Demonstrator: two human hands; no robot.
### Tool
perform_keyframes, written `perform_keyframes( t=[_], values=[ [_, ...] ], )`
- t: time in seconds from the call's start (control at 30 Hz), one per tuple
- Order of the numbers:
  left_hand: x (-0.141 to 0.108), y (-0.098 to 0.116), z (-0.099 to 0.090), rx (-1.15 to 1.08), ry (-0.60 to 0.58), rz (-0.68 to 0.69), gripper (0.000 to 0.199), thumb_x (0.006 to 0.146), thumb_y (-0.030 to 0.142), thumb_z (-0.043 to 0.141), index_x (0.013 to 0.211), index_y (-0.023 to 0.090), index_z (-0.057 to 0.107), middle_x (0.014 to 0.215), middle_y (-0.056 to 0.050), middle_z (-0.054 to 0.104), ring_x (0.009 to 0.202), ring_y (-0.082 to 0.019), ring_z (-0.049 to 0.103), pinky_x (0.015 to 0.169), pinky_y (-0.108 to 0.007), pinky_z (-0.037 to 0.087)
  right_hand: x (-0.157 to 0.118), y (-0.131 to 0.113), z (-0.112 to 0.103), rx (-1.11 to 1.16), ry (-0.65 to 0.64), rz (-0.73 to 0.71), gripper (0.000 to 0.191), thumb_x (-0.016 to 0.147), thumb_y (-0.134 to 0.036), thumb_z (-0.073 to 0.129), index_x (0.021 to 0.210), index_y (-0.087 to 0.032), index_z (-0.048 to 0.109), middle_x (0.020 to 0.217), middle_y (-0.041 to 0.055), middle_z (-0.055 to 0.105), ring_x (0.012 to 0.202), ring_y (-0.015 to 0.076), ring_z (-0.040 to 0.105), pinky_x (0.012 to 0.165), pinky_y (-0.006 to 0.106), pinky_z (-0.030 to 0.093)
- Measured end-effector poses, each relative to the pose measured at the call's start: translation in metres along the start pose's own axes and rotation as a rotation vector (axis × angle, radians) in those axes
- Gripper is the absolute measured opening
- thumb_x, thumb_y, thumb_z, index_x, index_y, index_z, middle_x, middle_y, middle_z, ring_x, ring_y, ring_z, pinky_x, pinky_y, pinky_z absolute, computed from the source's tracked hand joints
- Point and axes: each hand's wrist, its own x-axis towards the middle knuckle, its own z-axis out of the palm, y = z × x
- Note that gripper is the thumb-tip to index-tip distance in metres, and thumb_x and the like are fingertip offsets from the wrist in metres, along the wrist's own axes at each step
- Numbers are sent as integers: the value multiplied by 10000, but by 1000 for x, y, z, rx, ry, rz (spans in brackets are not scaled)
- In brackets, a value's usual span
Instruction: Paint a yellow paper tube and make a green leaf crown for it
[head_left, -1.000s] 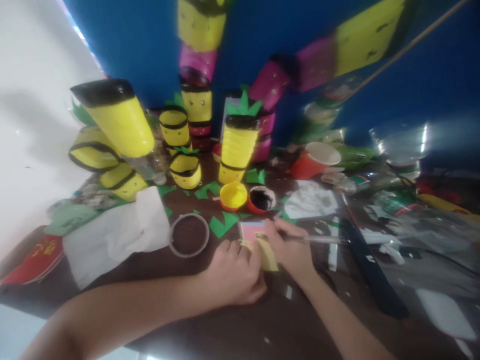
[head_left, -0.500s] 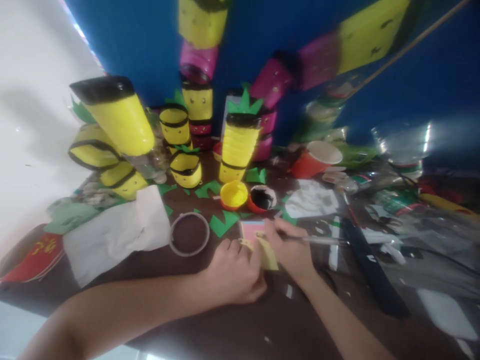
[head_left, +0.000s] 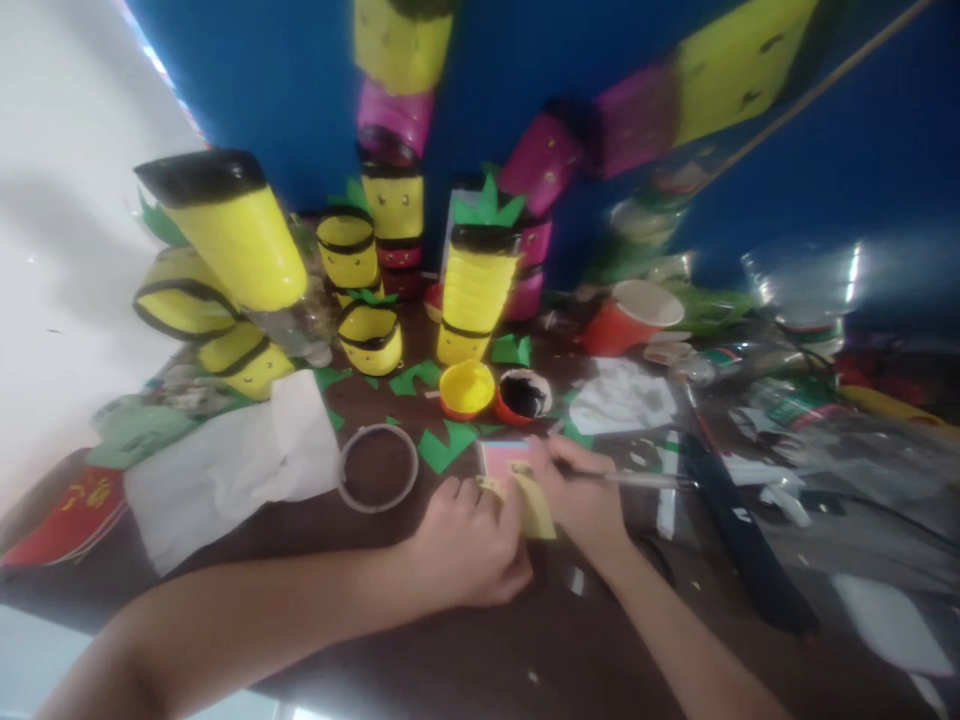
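A small pad of sticky notes (head_left: 501, 459), pink and blue on top, lies on the dark table in front of me. Against its near side is a yellow paper slip (head_left: 538, 514) with small dark marks near its upper end. The curled fingers of my left hand (head_left: 471, 545) pinch and press the slip from the left. My right hand (head_left: 581, 495) is closed round a slim, pale pen-like tool (head_left: 649, 480), its rear end pointing right. The tool's tip is hidden behind my fingers at the pad's right edge.
Behind the pad stand cups of yellow paint (head_left: 466, 390) and black paint (head_left: 523, 397). Green paper scraps (head_left: 447, 447) and a clear ring (head_left: 378, 468) lie nearby. Painted yellow bottle holders (head_left: 480, 290) stand farther back. A long black object (head_left: 750, 540) lies at right.
Both hands stay at the pad and the slip, with hardly any movement. The whole view has shifted very slightly.
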Motion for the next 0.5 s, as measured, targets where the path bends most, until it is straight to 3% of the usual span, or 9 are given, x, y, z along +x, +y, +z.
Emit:
perform_keyframes(
  t=[0.5],
  values=[
    [0, 0, 1, 6, 28, 2, 453, 745, 344, 439, 1093, 83, 567, 658, -69, 607, 591, -212, 554, 533, -335, 362, 0, -1, -1, 15, -5, 26, 399, 823, -316, 468, 498, -195, 270, 458, -56, 287, 452, 82, 301, 446, 221, 282]
  ],
)
